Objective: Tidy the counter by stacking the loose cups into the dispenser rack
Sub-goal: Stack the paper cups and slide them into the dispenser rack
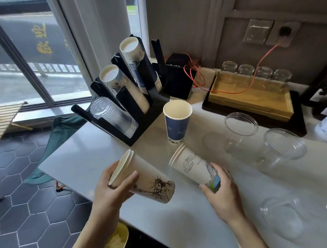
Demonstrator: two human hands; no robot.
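Each hand clamps a white cup sideways, left hand (112, 186) on one (144, 179), right hand (221, 195) on another (192, 169), rims aimed at the far-left rack (139, 122), probably ready for nesting.

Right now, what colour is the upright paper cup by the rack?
Dark blue, white inside; head view.

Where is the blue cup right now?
In the head view the blue cup stands upright on the counter near the middle, just right of the black rack and left of the clear cups.
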